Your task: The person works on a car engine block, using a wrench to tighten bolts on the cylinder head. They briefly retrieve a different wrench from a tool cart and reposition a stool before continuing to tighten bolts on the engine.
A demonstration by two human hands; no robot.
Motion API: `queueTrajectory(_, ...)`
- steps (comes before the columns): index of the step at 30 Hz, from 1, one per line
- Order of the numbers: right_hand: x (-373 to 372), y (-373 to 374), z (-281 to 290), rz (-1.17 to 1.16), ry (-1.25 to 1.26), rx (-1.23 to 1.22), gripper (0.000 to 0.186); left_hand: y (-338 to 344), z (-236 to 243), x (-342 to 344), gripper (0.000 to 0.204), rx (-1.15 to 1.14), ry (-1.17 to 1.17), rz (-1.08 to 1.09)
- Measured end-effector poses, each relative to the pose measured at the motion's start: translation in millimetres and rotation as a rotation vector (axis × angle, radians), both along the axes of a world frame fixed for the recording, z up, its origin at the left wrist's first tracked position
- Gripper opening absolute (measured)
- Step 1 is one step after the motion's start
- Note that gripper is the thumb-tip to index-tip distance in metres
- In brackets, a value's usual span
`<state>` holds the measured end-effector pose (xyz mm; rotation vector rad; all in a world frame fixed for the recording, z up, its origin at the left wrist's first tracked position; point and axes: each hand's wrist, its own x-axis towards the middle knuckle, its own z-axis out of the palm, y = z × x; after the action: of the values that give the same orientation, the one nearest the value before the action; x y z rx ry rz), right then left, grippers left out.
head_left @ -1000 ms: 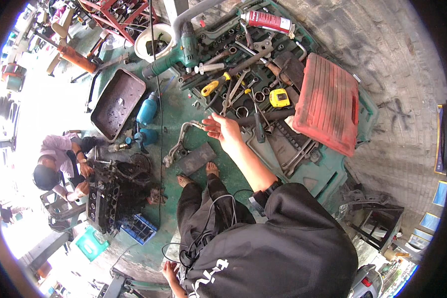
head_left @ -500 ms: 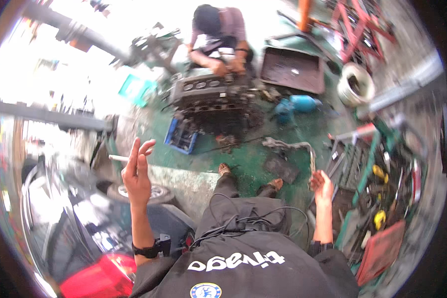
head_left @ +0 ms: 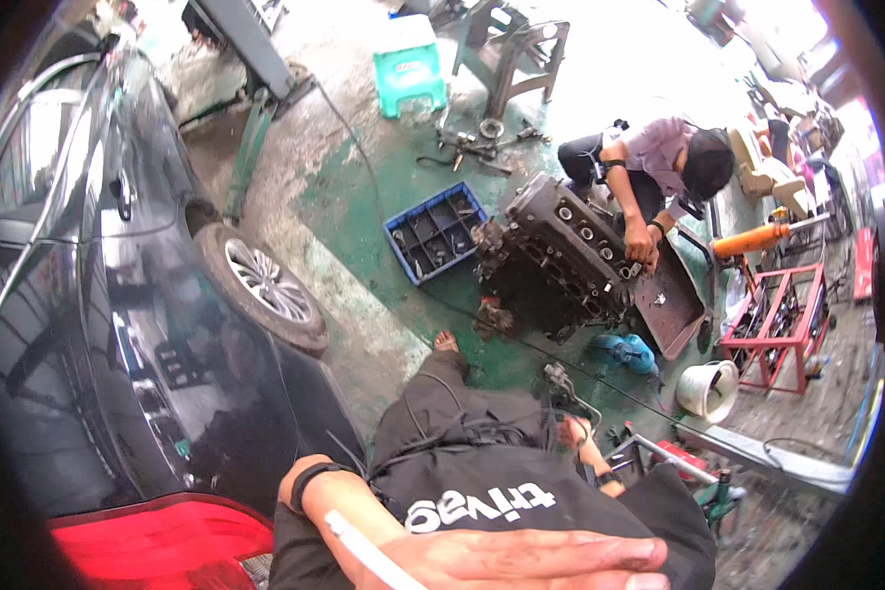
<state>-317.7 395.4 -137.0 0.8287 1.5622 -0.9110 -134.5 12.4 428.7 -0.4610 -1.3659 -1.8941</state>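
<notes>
My left hand (head_left: 521, 557) is raised very close at the lower edge, fingers stretched together toward the right. A white cigarette (head_left: 362, 551) slants across below its wrist; the gripping fingers are partly out of view. Low at my right side, my right hand (head_left: 572, 431) is closed around the end of a bent, dirty metal pipe (head_left: 572, 395). Ahead, a dark engine block (head_left: 570, 241) stands on the green floor. A co-worker (head_left: 659, 162) crouches behind it, both hands on its right end.
A dark car (head_left: 167, 295) with a red tail light fills the left side. Around the engine are a blue divided crate (head_left: 435, 234), a brown tray (head_left: 667, 310), a blue machine (head_left: 624, 352), a white bucket (head_left: 708, 390) and a red metal rack (head_left: 779, 329). A teal stool (head_left: 409, 67) stands far off.
My left hand has come up close with the cigarette. My right hand keeps the pipe, now lower at my side. The view has swung left, bringing more of the car in.
</notes>
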Motion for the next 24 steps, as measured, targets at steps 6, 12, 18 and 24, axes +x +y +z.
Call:
queueTrajectory(6,-54.8,-257.7,54.0,0.337,0.397,-0.289,0.028,-101.5,-4.1,36.3,0.088,0.070,-0.044,0.056)
queueTrajectory(12,-77.0,-422.6,72.1,0.518,0.449,-0.310,0.026,-201.2,-31.7,47.4,0.096,0.127,0.081,0.147)
queueTrajectory(18,-67.6,-541.1,13.1,0.618,0.339,-0.191,0.027,-355.5,-37.6,45.1,0.084,0.238,0.043,0.212)
queueTrajectory(24,-39.9,-695.3,21.6,0.338,0.182,-0.126,0.028,-540.8,-21.4,9.6,0.064,0.199,0.101,0.204)
